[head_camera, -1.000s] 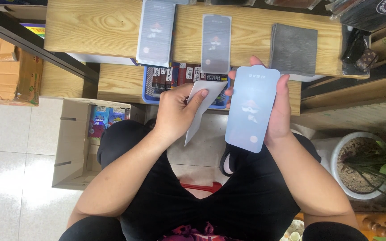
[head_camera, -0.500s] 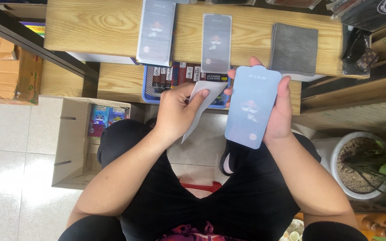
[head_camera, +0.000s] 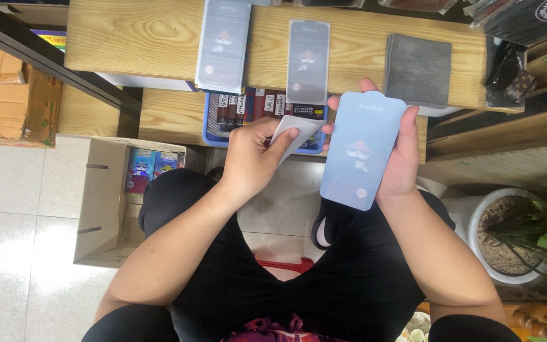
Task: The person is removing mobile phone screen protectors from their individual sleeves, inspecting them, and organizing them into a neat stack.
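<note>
**Above the lap, a blue sleeve and a white sheet**

Beyond both hands lies the wooden bench (head_camera: 128, 38), carrying two flat grey packages – one (head_camera: 223, 44) ahead of the left hand, one (head_camera: 308, 60) between the hands – and a grey cloth pad (head_camera: 418, 68) ahead of the right, all laid flat within reach. Nearer, the right hand (head_camera: 403, 158) has its grip clamped around the edges of a pale blue sleeve (head_camera: 361, 152), tilted face-up toward the eyes, likely for inspection. Just left of it, the left hand (head_camera: 254, 158) pinches a small white sheet (head_camera: 295, 134), its corner near the sleeve – fingers closed on it.
</note>
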